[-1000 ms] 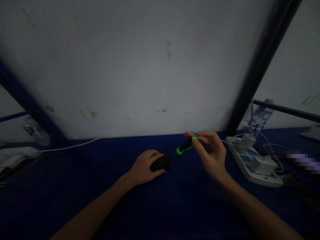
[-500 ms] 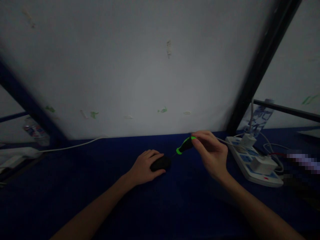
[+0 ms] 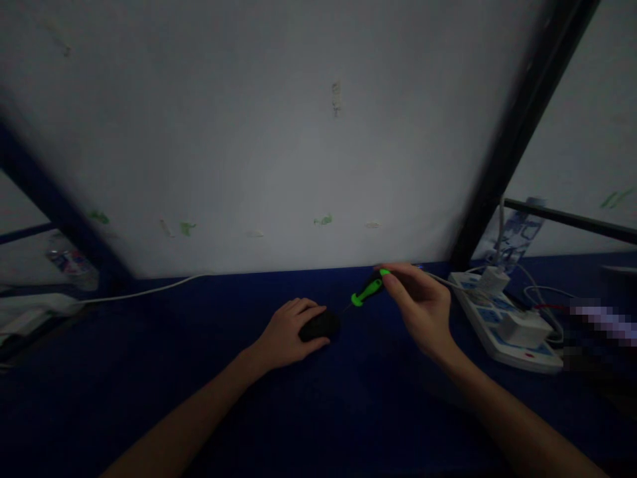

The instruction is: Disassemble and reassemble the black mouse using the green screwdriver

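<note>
My left hand (image 3: pixel 291 335) is cupped over a small black computer mouse (image 3: pixel 321 326) and holds it on the table, covering most of its top. My right hand (image 3: pixel 422 312) pinches a screwdriver (image 3: pixel 367 292) with a black and bright green handle between thumb and fingertips. Its thin shaft points down and left, and its tip ends close to the mouse's right end. In the dim light, I cannot tell whether the tip touches the mouse.
A white power strip (image 3: pixel 500 322) with white plugs lies right of my right hand, with cables around it. A white cable (image 3: pixel 149 291) runs along the dark blue table's (image 3: pixel 213 398) back edge. A black metal post (image 3: pixel 512 146) and a plastic bottle (image 3: pixel 517 232) stand back right.
My right fingers have shifted along the screwdriver handle, leaving more green showing, and the hand sits slightly lower. My left hand and the mouse have not moved.
</note>
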The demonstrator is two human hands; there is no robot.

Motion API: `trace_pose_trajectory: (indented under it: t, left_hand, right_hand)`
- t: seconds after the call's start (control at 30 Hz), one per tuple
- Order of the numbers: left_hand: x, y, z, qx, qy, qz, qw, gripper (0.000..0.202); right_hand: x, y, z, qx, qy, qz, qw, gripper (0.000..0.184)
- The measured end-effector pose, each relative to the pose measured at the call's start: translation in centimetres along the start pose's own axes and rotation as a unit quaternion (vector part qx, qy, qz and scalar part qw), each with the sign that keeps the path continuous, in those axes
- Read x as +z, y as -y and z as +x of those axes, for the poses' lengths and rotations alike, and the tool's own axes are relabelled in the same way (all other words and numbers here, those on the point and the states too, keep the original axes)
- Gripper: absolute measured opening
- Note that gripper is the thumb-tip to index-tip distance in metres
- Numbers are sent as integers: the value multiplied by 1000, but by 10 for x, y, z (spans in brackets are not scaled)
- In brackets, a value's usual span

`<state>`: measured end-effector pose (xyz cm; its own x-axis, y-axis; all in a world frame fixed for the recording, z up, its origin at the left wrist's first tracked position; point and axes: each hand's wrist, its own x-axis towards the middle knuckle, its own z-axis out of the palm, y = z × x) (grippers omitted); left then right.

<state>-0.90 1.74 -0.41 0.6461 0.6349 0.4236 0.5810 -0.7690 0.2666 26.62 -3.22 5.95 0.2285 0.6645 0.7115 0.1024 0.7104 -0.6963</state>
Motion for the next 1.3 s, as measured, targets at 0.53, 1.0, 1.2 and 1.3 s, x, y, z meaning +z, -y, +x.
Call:
trace_pose_trajectory:
  t: [0.53, 1.0, 1.2, 1.3]
  left_hand:
    - [0, 0, 0, 3, 0, 0, 1000, 59]
    - [-1, -1, 0, -1, -1, 1, 1000, 61]
    - [-1, -1, 0, 0, -1, 2, 1000, 61]
    - [0, -1, 1, 1, -1, 4, 1000, 60]
  right_hand:
    - [-2, 0, 0, 12, 7, -17, 1000, 21]
    - [-2, -5, -2, -35, 2, -69, 997, 20]
    - [-2, -6, -3, -13, 20, -47, 999, 30]
    - [-1, -6, -4, -26, 25, -55, 998, 26]
